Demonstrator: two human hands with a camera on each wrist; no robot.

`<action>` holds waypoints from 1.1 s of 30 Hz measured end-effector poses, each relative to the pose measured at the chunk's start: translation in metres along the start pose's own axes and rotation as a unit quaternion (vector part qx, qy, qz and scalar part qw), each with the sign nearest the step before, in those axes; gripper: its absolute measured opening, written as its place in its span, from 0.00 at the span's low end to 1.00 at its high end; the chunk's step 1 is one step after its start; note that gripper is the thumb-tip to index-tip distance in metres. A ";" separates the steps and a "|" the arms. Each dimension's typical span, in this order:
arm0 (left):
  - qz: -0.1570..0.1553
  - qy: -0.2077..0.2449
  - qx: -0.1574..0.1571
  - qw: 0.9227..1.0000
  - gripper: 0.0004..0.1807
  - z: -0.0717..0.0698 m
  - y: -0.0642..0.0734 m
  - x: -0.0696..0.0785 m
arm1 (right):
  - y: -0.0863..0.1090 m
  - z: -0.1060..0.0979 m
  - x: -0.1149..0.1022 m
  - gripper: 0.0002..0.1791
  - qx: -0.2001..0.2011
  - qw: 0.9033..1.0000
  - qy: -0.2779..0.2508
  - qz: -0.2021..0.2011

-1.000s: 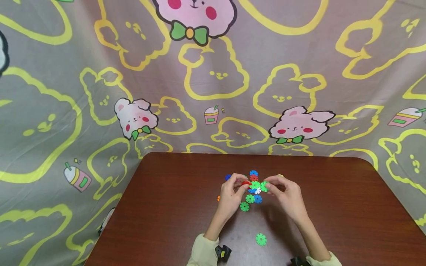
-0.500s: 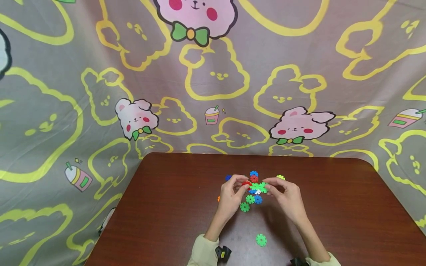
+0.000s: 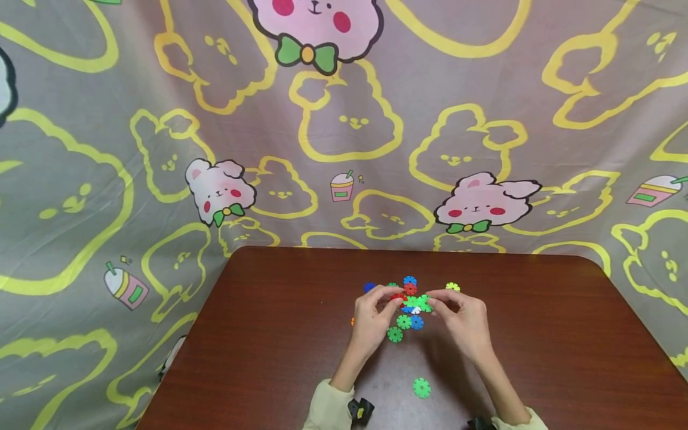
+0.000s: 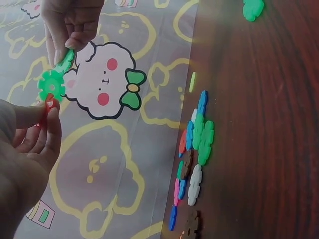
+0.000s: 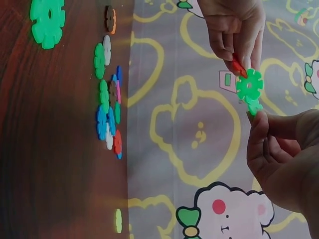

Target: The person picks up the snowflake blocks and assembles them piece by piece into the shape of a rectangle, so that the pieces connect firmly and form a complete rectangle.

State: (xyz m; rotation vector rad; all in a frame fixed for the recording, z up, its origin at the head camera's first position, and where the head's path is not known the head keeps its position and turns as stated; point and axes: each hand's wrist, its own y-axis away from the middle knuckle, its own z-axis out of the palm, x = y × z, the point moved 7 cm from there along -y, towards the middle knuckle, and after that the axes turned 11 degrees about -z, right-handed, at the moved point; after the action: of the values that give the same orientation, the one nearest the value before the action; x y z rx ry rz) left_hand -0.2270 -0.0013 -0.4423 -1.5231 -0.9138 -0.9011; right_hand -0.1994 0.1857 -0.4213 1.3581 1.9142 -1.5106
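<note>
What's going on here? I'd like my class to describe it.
A person's left hand pinches a red disc, their right hand a green disc, both above a table. A middle green disc meets both; how firmly they're joined isn't clear. Other coloured discs lie on the table, one lone green disc nearest the person.

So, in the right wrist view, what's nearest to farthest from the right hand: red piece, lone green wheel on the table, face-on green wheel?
1. Face-on green wheel: pictured above the right hand.
2. Red piece: just beyond it, pinched by the left hand.
3. Lone green wheel: on the table, picture's upper left.
</note>
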 end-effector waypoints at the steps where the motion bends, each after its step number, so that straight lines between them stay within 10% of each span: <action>1: -0.004 0.007 -0.001 1.000 0.08 0.000 0.000 0.000 | 0.000 0.000 0.000 0.05 0.001 1.000 0.001 -0.001; 33: 0.001 0.078 -0.016 0.997 0.08 -0.005 0.000 0.010 | 0.003 0.010 0.008 0.07 0.025 0.998 -0.050 -0.027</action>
State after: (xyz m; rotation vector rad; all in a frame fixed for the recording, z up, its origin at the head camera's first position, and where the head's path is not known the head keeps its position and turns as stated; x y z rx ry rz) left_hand -0.2235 -0.0059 -0.4328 -1.4588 -0.7881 -1.0221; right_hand -0.2031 0.1804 -0.4328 1.2352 1.8781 -1.6306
